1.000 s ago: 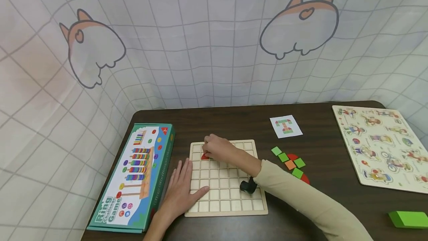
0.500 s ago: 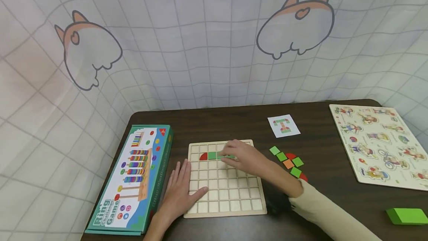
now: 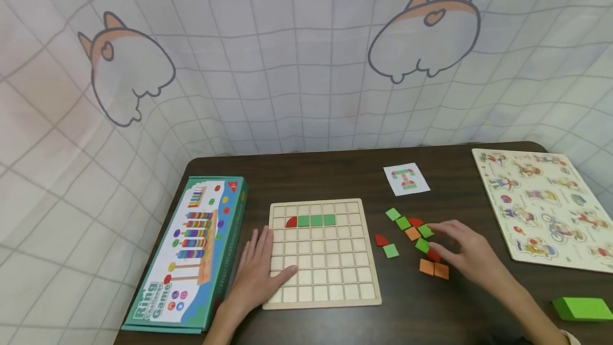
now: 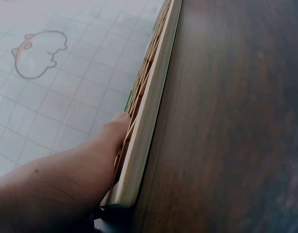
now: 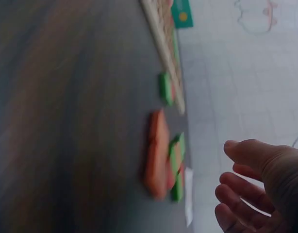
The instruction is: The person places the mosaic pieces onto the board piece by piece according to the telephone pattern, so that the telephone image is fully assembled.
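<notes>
My left hand (image 3: 255, 276) lies flat, fingers straight, along the left side of a wooden grid board (image 3: 330, 277), its thumb (image 4: 117, 127) over the frame. On the board, a red quarter-circle tile (image 3: 291, 222) and a row of green square tiles (image 3: 316, 220) fill cells of one upper row. To the right, my right hand (image 3: 466, 254) hovers at a cluster of loose tiles, thumb and index finger apart near a green tile (image 3: 424, 231). In the right wrist view its fingers look relaxed, with nothing between them. Two orange squares (image 3: 434, 269) lie just below the cluster.
A red quarter-circle (image 3: 381, 240) and a green square (image 3: 390, 250) lie beside the board. Behind is a pattern card (image 3: 407, 180). A ring game box (image 3: 191, 254) stands left; a picture puzzle board (image 3: 541, 206) and a green block (image 3: 581, 309) are at right.
My right hand has left the board and moved right to the loose tiles, uncovering the red tile and green row, plus tiles its arm hid. My left hand stays on the board.
</notes>
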`<state>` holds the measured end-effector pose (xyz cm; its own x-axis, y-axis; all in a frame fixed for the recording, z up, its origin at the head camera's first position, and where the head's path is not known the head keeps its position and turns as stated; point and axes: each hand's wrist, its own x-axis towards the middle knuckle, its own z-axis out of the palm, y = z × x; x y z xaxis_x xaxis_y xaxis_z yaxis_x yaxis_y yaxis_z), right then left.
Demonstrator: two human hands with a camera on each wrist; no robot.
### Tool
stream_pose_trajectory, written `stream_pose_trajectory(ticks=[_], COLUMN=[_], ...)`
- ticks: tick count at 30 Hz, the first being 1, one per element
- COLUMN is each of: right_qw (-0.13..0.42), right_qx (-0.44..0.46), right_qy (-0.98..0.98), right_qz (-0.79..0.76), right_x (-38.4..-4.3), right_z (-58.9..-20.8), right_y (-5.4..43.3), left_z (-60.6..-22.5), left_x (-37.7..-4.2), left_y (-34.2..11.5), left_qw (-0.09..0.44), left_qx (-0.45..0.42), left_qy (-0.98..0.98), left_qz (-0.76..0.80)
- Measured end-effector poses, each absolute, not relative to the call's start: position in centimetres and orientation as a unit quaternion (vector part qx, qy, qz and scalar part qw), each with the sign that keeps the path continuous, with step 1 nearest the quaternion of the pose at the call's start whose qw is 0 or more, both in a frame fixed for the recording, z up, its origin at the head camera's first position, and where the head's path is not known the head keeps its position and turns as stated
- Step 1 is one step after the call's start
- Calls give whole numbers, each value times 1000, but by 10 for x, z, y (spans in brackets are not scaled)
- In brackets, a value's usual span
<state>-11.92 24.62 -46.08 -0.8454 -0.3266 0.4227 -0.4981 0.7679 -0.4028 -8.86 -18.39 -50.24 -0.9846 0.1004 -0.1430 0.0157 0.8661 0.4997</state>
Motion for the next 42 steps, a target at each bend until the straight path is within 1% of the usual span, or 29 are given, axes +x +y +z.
stream_pose_trajectory(ticks=[3, 7, 12, 17, 24, 31, 42], right_qw=[162, 163, 163, 145, 119, 131, 132], right_qx=[208, 221, 259, 294, 288, 289, 280], right_qy=[-934, -933, -926, -924, -930, -931, -938], right_qz=[241, 234, 221, 199, 194, 180, 153], right_x=[-116, -113, -115, -117, -118, -117, -120], right_z=[-466, -472, -477, -480, -480, -481, -478], right_y=[258, 265, 267, 268, 268, 265, 261], left_z=[-502, -502, -503, -504, -504, -504, -503], left_x=[-88, -88, -88, -88, -88, -87, -88], left_y=[-185, -185, -185, -185, -184, -184, -184], left_qw=[84, 87, 85, 88, 84, 84, 79], left_qx=[28, 26, 22, 21, 25, 24, 25], left_qy=[962, 962, 963, 964, 963, 962, 962], left_qz=[259, 258, 254, 251, 254, 259, 259])
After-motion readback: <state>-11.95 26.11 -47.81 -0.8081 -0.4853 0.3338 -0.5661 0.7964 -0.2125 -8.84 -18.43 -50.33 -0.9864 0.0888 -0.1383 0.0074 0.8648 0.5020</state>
